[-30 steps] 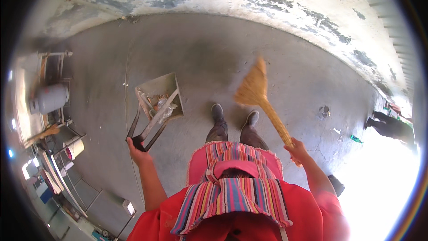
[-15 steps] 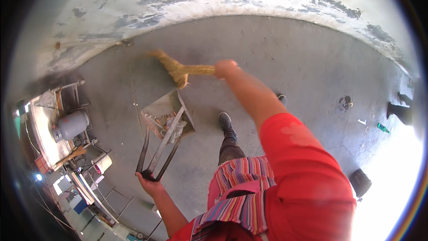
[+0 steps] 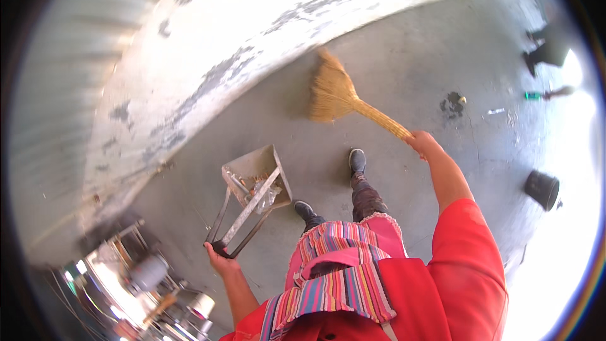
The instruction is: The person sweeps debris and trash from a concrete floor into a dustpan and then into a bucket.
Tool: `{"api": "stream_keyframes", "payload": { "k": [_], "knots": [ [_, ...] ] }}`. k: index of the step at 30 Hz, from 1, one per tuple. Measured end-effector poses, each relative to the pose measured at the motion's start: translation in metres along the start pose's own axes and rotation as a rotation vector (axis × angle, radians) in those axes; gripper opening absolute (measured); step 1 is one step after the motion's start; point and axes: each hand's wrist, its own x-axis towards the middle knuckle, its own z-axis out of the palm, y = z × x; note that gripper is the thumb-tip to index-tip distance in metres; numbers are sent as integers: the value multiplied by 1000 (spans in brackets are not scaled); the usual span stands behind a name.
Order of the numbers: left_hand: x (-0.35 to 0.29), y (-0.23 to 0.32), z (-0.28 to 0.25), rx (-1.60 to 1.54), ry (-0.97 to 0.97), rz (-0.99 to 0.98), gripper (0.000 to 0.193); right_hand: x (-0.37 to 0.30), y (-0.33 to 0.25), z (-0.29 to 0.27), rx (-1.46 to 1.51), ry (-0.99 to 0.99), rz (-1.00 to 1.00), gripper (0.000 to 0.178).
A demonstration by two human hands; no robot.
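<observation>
My right hand [image 3: 424, 144] is wrapped round the handle end of a straw broom [image 3: 334, 93]. The broom's fanned bristles point up and left, near the foot of the wall, and look slightly blurred. In my left hand [image 3: 222, 261] is the dark grip of a long-handled metal dustpan [image 3: 282, 197], its bars running up to a box-shaped pan. Bits of litter and a crumpled clear plastic bag [image 3: 267, 198] lie in the pan. The pan is left of my feet, apart from the broom.
A wall [image 3: 208, 88] with peeling paint bounds the grey floor [image 3: 404, 44]. To the right are a black bucket [image 3: 541, 190], a green bottle [image 3: 533, 96], small litter and a person's dark-clad legs [image 3: 544, 50]. A grey gas cylinder [image 3: 149, 273] and cluttered racks stand lower left.
My right hand has swung the broom from the left over to the right. My view and body have turned right, and my feet have stepped. The dustpan stays in my left hand.
</observation>
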Motion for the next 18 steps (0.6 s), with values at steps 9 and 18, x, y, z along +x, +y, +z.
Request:
{"api": "stream_keyframes", "payload": {
  "k": [9,18],
  "knots": [
    [-20,92,265,168,-379,-44,36,-86,95,-48,325,74,531,34],
    [-57,86,323,188,-548,5,37,-141,58,-50,355,-8,104,37]
  ]
}}
